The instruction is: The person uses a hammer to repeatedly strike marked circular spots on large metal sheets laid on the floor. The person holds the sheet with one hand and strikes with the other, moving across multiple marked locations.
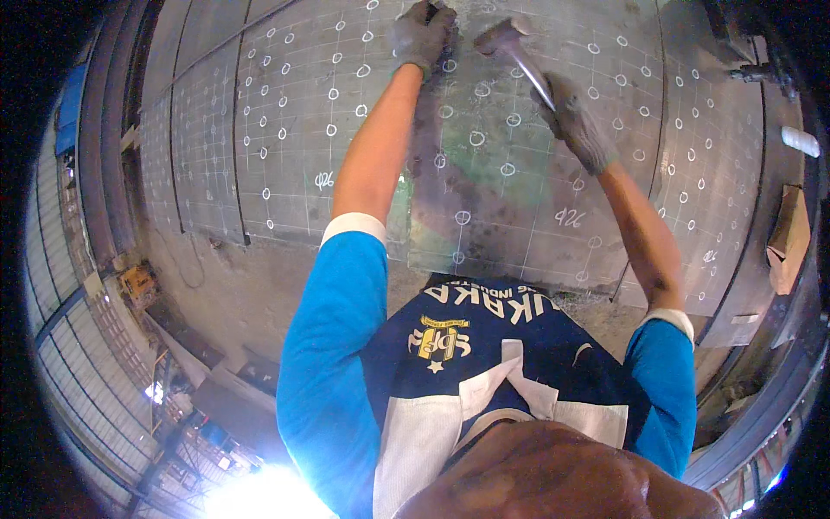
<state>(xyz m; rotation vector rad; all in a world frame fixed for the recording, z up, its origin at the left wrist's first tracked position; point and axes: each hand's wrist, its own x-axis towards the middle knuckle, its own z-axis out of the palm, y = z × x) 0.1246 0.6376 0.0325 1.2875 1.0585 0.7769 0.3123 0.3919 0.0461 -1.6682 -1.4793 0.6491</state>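
Observation:
My left hand [422, 36], in a grey work glove, is closed around a small dark punch or chisel held against a large steel plate [519, 190]. The plate carries a chalk grid with several white circles. My right hand [572, 121], also gloved, grips the handle of a hammer [508, 43]. The hammer's head hangs just to the right of my left hand, close above the plate. The tip of the tool in my left hand is hidden by the glove.
More marked steel plates [216, 138] lie to the left, with a concrete floor strip [242, 277] beside them. A cardboard box [788, 238] and a white cylinder [800, 141] sit at the right edge. A yellow machine [138, 285] stands at the left.

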